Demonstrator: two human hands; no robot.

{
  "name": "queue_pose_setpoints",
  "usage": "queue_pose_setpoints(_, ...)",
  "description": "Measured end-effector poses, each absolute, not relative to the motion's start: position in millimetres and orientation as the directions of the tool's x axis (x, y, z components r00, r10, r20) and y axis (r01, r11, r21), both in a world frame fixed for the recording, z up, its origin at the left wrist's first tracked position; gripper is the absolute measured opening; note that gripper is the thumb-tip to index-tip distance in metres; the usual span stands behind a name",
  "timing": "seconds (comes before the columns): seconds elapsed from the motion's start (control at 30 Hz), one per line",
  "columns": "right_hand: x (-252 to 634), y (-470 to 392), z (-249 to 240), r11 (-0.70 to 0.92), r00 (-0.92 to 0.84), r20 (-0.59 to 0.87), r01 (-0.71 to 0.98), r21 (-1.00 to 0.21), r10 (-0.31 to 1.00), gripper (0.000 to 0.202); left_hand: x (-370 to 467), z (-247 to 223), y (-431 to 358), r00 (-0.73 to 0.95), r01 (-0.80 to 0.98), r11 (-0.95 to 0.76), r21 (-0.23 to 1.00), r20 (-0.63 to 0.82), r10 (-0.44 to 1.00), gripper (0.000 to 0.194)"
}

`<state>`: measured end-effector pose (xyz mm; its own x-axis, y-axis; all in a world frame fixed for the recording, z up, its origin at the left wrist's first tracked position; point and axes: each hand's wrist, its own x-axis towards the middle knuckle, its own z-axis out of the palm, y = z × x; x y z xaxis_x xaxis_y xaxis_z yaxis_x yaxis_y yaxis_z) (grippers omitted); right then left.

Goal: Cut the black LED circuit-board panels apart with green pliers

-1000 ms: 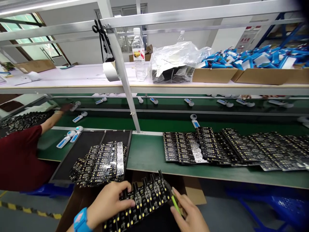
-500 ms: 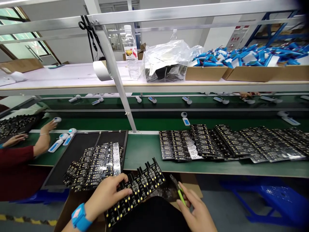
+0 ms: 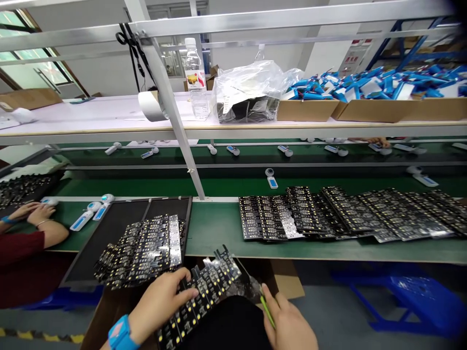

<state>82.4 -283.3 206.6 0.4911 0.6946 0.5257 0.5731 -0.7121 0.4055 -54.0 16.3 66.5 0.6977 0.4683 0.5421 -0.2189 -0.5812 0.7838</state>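
My left hand [image 3: 164, 302], a blue band at its wrist, grips a black circuit board panel [image 3: 207, 290] dotted with small yellowish parts. The panel slants up to the right above my lap, and slim tabs stick out at its far end. In my right hand [image 3: 290, 321] are green-handled cutting pliers [image 3: 268, 311], closed in the fingers. Their blurred jaws lie close to the panel's right end; whether they touch it I cannot tell. Left of the panel, a pile of similar boards [image 3: 146, 248] rests on a black tray [image 3: 120, 211].
More board panels [image 3: 343, 214] lie overlapped along the green bench [image 3: 215, 228]. Behind runs a green conveyor with white devices [image 3: 271, 179]. A metal post [image 3: 178, 121] slants up ahead. A co-worker's hands [image 3: 34, 214] are at the left. A blue stool [image 3: 419, 301] stands lower right.
My right hand and the pliers have moved slightly left and down, closer to the panel's end. The panel's far end has tipped a little. The co-worker's hands have come together around a white device.
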Motion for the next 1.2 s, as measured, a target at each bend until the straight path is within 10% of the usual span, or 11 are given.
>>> queue_pose_setpoints(0.17, 87.9, -278.3, 214.6, -0.643, 0.697, 0.402, 0.711, -0.283, 0.594, 0.05, -37.6, 42.1, 31.0, 0.567, -0.4, -0.384, 0.832, 0.554, 0.61, 0.032)
queue_pose_setpoints(0.5, 11.6, -205.6, 215.9, -0.113, 0.569, 0.512, 0.732, -0.672, 0.643, 0.056, -32.2, 103.1, -77.2, 0.595, -0.803, 0.504, 0.319, 0.488, 0.638, 0.047)
queue_pose_setpoints(0.67, 23.5, -221.5, 239.9, -0.117, 0.506, 0.366, 0.695, -0.709, 0.781, 0.052, -42.1, 85.3, -77.2, 0.65, -0.75, 0.579, 0.32, 0.521, 0.554, 0.054)
queue_pose_setpoints(0.8, 38.8, -221.7, 233.6, -0.246, 0.597, 0.6, 0.788, -0.565, 0.533, 0.063, -33.6, 75.6, -73.2, 0.794, -0.594, 0.597, 0.539, 0.274, 0.543, 0.045)
queue_pose_setpoints(1.0, 42.6, -219.6, 211.3, -0.297, 0.452, 0.58, 0.89, -0.347, 0.677, 0.056, -14.8, 77.9, -81.5, 0.774, -0.625, 0.699, 0.347, 0.166, 0.611, 0.054)
queue_pose_setpoints(1.2, 42.2, -222.1, 217.3, -0.297, 0.493, 0.557, 0.863, -0.408, 0.668, 0.059, -8.6, 75.7, -85.4, 0.798, -0.595, 0.745, 0.302, 0.111, 0.593, 0.054)
